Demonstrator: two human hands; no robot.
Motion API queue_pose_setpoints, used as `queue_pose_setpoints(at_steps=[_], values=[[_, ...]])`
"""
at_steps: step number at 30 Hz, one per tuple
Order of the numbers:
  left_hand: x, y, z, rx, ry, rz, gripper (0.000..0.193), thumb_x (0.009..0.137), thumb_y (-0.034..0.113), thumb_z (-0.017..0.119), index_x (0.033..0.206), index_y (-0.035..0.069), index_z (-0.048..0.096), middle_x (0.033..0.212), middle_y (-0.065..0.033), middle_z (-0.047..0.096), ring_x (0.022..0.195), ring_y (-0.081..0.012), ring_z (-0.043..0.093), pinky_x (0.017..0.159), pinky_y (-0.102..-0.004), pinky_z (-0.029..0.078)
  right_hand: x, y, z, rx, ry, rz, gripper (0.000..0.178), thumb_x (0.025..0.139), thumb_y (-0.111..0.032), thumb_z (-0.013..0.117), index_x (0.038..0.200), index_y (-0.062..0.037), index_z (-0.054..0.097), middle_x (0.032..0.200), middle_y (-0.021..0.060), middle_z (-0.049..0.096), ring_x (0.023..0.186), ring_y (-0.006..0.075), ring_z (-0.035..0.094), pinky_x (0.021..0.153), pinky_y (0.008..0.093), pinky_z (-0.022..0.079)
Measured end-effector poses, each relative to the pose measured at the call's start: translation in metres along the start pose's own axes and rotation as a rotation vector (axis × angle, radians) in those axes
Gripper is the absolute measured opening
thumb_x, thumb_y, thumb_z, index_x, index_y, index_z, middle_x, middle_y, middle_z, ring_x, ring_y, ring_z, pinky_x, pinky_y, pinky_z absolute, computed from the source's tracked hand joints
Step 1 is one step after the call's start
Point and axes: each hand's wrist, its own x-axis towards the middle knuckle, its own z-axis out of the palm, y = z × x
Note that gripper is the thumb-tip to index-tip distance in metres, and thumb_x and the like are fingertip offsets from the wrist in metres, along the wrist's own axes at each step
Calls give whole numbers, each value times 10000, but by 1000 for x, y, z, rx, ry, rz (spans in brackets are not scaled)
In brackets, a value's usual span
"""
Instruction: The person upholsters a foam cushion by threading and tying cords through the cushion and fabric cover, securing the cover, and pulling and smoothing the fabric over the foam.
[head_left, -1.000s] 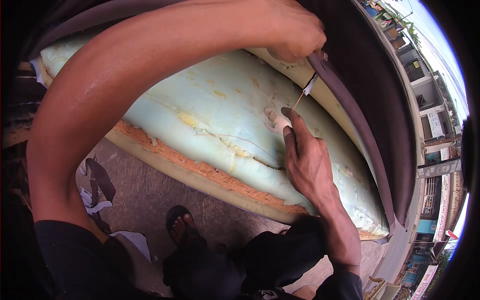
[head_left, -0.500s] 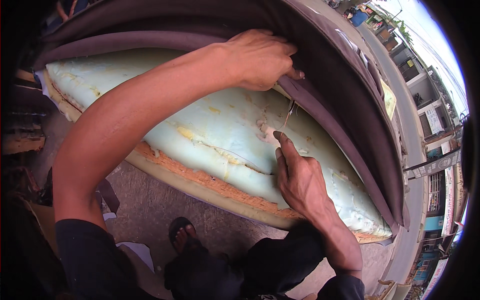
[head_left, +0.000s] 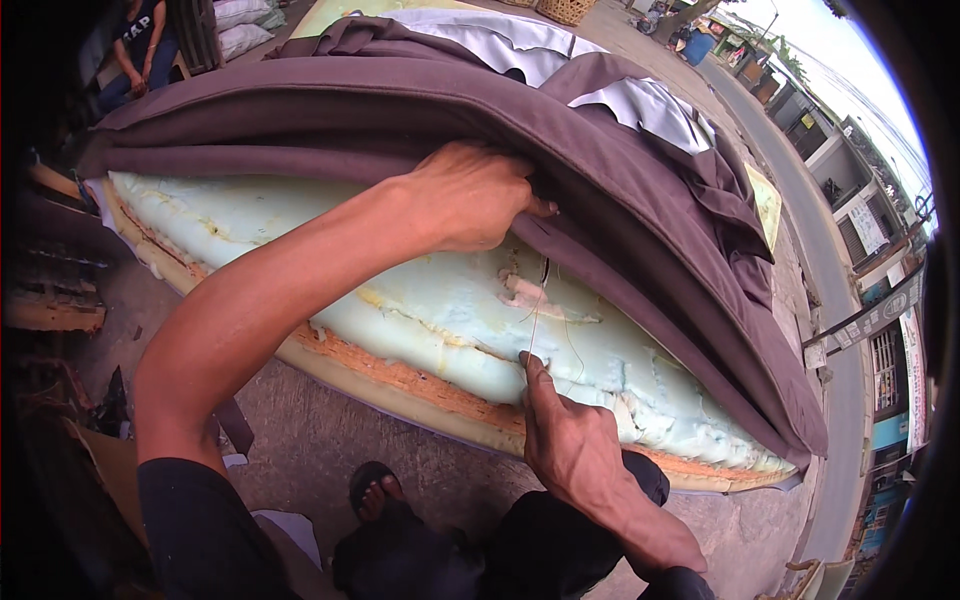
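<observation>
My left hand (head_left: 475, 195) is closed on the folded edge of a dark brown fabric cover (head_left: 640, 215), its arm reaching across a pale green foam pad (head_left: 420, 285). Below the foam's near edge runs a strip of rough orange-brown material (head_left: 430, 382). My right hand (head_left: 580, 445) is closed in a pinch, thumb and finger on a thin thread (head_left: 535, 312). The thread runs up from the fingertips toward the cover's edge, where a small dark, slender piece (head_left: 545, 268) shows; its kind is unclear. Another loose thread curls over the foam.
White lining (head_left: 480, 45) lies over the far side of the cover. A seated person (head_left: 140, 50) is at the far left, near white sacks (head_left: 240, 30). A woven basket (head_left: 566, 10) stands at the back. My sandalled foot (head_left: 375, 488) is on the concrete floor; a road (head_left: 760, 130) runs along the right.
My right hand has moved down and left, and the thread now stretches straight from it. My left hand sits lower in view on the cover. The view has tilted up, showing more background.
</observation>
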Motion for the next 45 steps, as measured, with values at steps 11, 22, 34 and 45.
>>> queue_pose_setpoints(at_steps=[11,22,34,45], values=[[-50,42,-40,-446,-488,-175,535,806,11,549,1305,78,732,1195,-246,725,1150,-381,686,1018,-443,525,-61,-32,41,350,-48,0,541,966,-46,626,1495,-36,518,970,292,731,824,437,745,757,483,622],[-140,88,-11,-260,85,-124,568,733,128,768,1296,73,721,946,-100,541,912,-317,562,854,-457,478,-85,-23,46,397,-104,57,496,966,-1,619,1455,20,540,878,228,702,678,392,712,611,448,570],[-156,166,-30,-767,356,81,378,838,206,824,1185,74,753,878,-24,610,660,-195,629,551,-335,508,-90,-24,15,451,63,-170,412,905,1,713,1304,49,624,650,109,617,541,265,660,503,380,530],[-193,184,18,-1097,270,-498,140,890,120,820,970,16,771,845,-83,695,732,-217,708,648,-332,558,-114,47,-103,202,191,-87,193,770,-246,868,800,-68,798,697,-3,719,575,147,462,571,332,387]])
